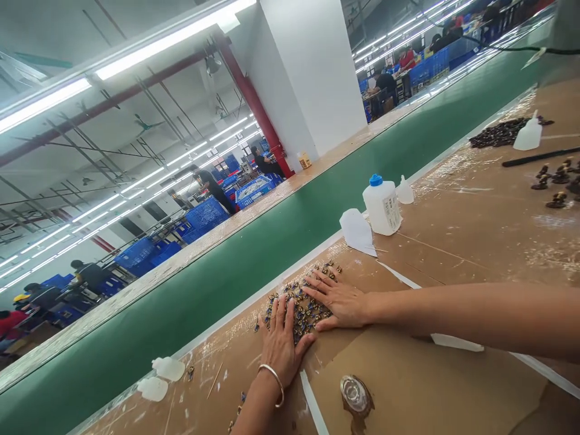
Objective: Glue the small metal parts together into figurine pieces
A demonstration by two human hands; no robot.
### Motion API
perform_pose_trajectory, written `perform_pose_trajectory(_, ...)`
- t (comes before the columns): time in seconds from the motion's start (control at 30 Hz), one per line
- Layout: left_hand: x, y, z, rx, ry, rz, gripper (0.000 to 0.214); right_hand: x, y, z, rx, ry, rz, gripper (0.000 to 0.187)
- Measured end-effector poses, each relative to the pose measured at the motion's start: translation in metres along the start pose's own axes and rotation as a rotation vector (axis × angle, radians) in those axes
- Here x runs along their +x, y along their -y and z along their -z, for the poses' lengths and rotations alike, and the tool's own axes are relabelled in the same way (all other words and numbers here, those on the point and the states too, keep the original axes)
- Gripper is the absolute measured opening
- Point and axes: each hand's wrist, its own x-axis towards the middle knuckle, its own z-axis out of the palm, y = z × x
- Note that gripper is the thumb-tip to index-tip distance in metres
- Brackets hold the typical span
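A heap of several small dark and gold parts (302, 302) lies on the cardboard-covered bench (453, 241). My left hand (281, 344), with a silver bangle on its wrist, lies flat on the near side of the heap, fingers stretched out. My right hand (338, 300) lies flat on the heap's right side, fingers spread. Neither hand holds anything; both press on the parts.
A white bottle with a blue cap (382, 204) stands behind the heap, with a small squeeze bottle (405, 190) beside it. A round clear lid (356, 393) lies near me. More dark parts (501, 133) and another squeeze bottle (528, 134) sit far right. A green conveyor belt (272, 241) runs along the bench. People work at blue crates beyond.
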Motion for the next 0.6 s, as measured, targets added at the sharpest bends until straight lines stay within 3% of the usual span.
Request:
perform_pose_trajectory(0.13, 0.003, 0.007, 0.007, 0.002, 0.005, 0.116, 0.073, 0.009, -0.013, 0.005, -0.004, -0.023, -0.031, 0.092)
perform_pose_trajectory(0.33, -0.027, 0.030, -0.007, -0.089, 0.005, 0.344, 0.091, -0.016, -0.043, 0.025, 0.003, 0.010, -0.118, 0.104)
perform_pose_trajectory(0.43, -0.025, 0.033, -0.016, -0.115, 0.009, 0.328, 0.093, -0.018, -0.043, 0.024, 0.009, 0.037, -0.133, 0.108)
perform_pose_trajectory(0.6, 0.008, 0.022, -0.015, -0.126, -0.046, 0.216, 0.089, 0.010, -0.026, 0.006, 0.015, 0.049, -0.086, 0.106)
